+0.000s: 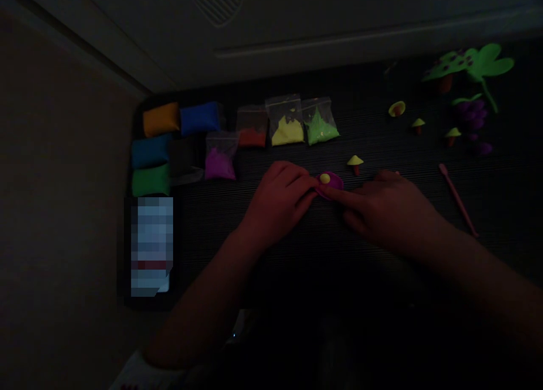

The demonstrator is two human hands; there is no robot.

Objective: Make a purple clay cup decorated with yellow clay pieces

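Note:
A flat purple clay disc [337,181] lies on the dark tabletop, with a small yellow clay ball [324,178] on it. My left hand [280,200] holds the disc's left edge with its fingertips, the fingers close together. From the right, my right hand [388,212] stretches its index finger across the near edge of the disc, the tip close to my left fingers. Its other fingers are bent and seem to hold nothing. Just beyond the disc stands a small clay mushroom [355,162] with a yellow cap and reddish stem.
Bags of coloured clay, including a purple one [219,161] and a yellow one [288,127], lie at the back left. A blurred-out bright screen [151,243] is nearer. Rightward are more mushrooms [418,125], a green clay plant [487,65], purple clay grapes [470,114] and a pink modelling tool [458,200].

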